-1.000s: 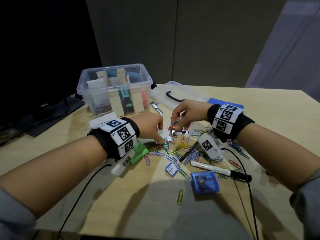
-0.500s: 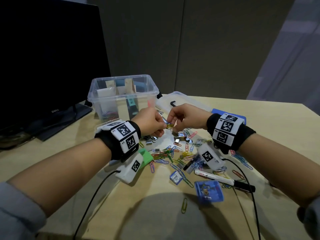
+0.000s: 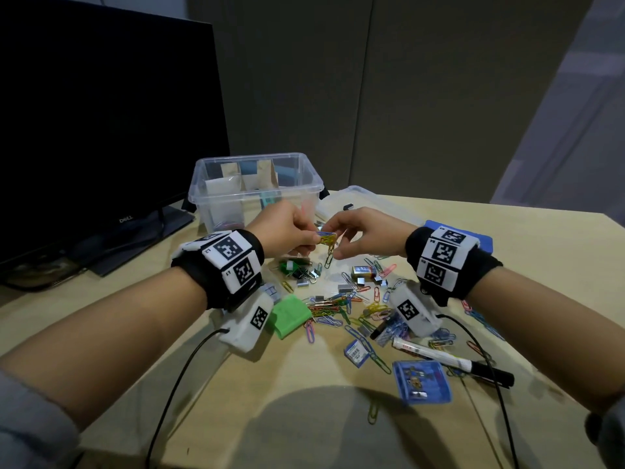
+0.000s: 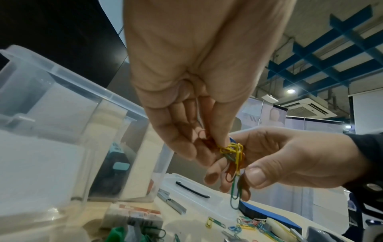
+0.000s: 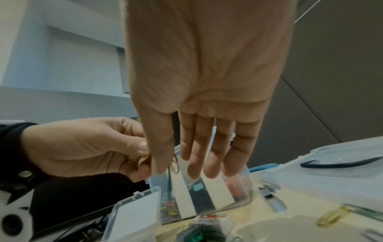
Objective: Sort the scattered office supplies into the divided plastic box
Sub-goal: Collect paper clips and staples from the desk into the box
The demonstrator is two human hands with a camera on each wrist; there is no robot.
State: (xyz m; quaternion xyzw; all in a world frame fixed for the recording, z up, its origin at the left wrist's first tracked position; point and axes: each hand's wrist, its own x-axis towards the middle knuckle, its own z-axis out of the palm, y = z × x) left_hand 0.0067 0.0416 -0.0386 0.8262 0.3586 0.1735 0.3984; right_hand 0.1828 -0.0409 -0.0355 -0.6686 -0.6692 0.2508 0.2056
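Table (image 3: 507, 252): open surface toward its right edge. Divided plastic box (image 3: 306, 177): at the rear, just behind both hands. Left hand (image 3: 287, 228) and right hand (image 3: 365, 231): each grip pinches the paper-clip cluster (image 3: 327, 239), raised above the scattered clips (image 3: 338, 306).

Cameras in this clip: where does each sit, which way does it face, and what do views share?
Head: worn on the head, looking down at the desk; both forearms, left hand, right hand.
Left wrist: under the left palm, facing along the fingers at the paper clips and plastic box.
Right wrist: under the right palm, facing the plastic box; left hand opposite.
Shared: all three show both hands pinching the paper clips.
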